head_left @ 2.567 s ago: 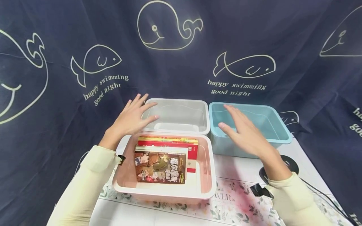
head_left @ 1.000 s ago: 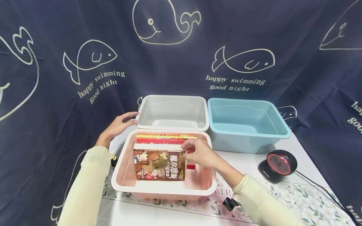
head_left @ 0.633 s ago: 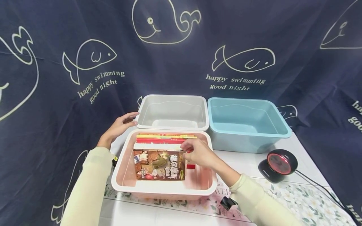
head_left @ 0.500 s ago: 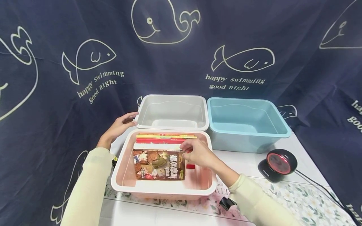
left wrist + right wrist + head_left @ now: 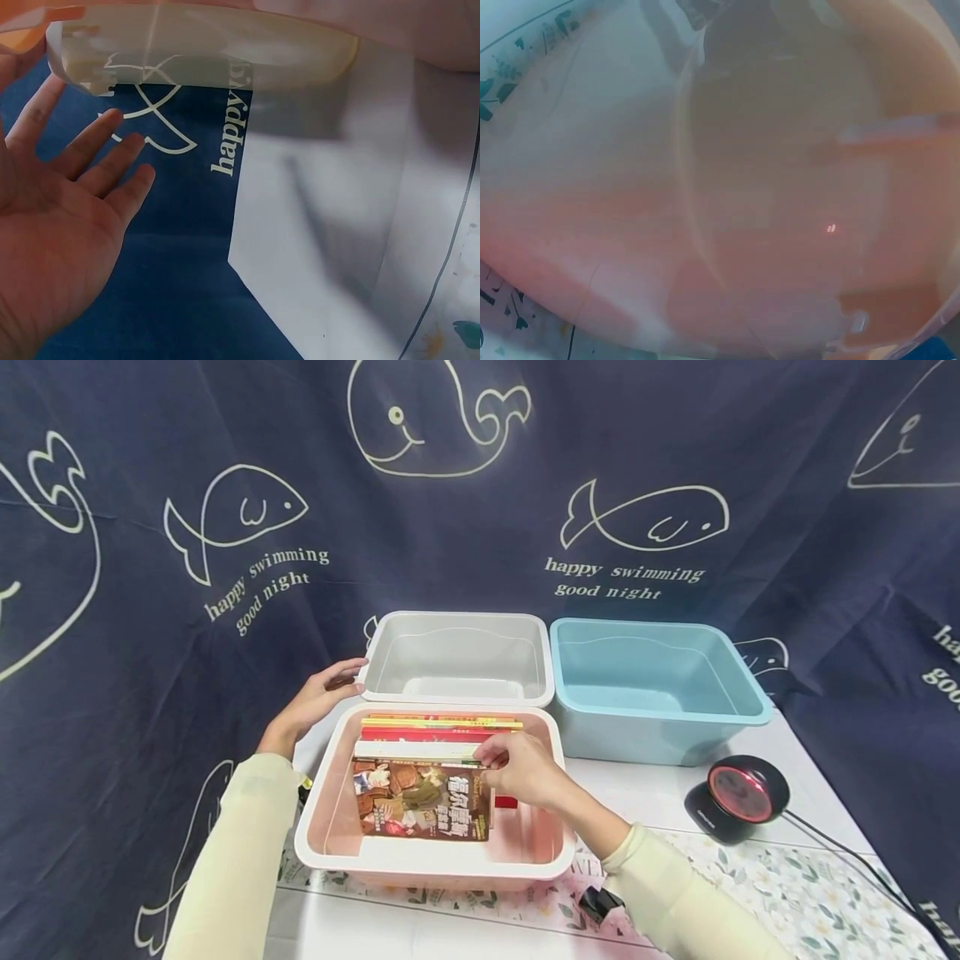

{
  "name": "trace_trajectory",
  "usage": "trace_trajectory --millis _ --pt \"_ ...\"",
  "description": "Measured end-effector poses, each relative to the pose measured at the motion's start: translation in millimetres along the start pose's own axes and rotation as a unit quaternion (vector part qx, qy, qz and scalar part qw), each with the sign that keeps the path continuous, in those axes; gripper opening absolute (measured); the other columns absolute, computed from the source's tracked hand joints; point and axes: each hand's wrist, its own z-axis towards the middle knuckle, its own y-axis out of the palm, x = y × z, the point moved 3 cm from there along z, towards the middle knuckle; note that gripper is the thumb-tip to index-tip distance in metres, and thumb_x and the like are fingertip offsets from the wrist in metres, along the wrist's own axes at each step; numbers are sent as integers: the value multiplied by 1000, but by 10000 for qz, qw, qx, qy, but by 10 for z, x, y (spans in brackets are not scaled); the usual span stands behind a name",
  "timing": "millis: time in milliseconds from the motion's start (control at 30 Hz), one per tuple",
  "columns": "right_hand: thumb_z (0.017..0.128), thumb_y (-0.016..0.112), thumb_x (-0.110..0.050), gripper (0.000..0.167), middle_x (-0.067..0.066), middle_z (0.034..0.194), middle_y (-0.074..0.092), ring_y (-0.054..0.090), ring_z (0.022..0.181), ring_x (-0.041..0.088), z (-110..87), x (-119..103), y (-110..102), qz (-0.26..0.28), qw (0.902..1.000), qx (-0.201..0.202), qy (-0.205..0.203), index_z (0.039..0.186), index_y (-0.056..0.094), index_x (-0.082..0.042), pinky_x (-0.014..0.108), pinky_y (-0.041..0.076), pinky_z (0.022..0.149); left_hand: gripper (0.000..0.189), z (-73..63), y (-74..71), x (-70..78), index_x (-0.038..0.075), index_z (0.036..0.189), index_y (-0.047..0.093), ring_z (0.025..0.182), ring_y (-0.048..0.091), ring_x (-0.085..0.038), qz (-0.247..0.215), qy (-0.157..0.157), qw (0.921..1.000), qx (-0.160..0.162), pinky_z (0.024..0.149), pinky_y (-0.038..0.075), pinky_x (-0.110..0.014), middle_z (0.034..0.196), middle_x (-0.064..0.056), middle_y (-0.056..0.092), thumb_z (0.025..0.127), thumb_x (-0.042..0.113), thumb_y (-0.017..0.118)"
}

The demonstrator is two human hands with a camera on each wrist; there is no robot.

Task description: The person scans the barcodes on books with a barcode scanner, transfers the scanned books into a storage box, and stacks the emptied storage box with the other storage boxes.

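Observation:
A brown picture-covered book point(image 5: 420, 806) leans at the front of a row in the pink bin point(image 5: 435, 870), its cover facing me. My right hand point(image 5: 525, 768) pinches its top right edge between thumb and fingers. Behind it stand several books with white, red and yellow edges point(image 5: 420, 735). My left hand point(image 5: 311, 697) is at the left end of the grey bin point(image 5: 457, 702), fingertips right at the rim. The left wrist view shows that hand's palm point(image 5: 64, 240) and loosely spread fingers. The pink bin's wall point(image 5: 562, 232) fills most of the right wrist view.
A blue bin point(image 5: 637, 743) stands right of the grey one. On the table's right is a round black device point(image 5: 746, 793) with a red-lit face and a cable. A dark blue curtain point(image 5: 465, 543) hangs behind the bins.
Both hands have come down from above the bins: the left to the grey bin's end, the right onto the brown book. Lately the book's top has tipped slightly towards me.

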Motion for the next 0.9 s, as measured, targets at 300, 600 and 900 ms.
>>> trace_trajectory --millis 300,600,900 --pt "80 76 2 18 0 81 70 59 75 8 4 26 29 -158 9997 31 192 96 79 -6 22 51 70 60 12 3 3 16 158 43 144 47 -42 -40 33 9999 -126 122 34 -61 158 -21 47 102 24 66" --pt "81 75 3 18 -2 78 67 56 73 7 12 61 108 -273 9992 -256 103 94 80 -7 20 47 65 61 6 11 24 16 158 43 144 47 -41 -153 -14 9998 -159 121 34 -59 157 -22 47 102 23 66" --pt "81 75 5 16 3 82 72 61 75 10 44 54 165 -190 9989 -419 51 92 77 -7 22 52 69 62 13 -23 -20 18 158 43 146 45 -41 -85 -80 9998 -144 122 33 -61 159 -20 46 102 26 67"
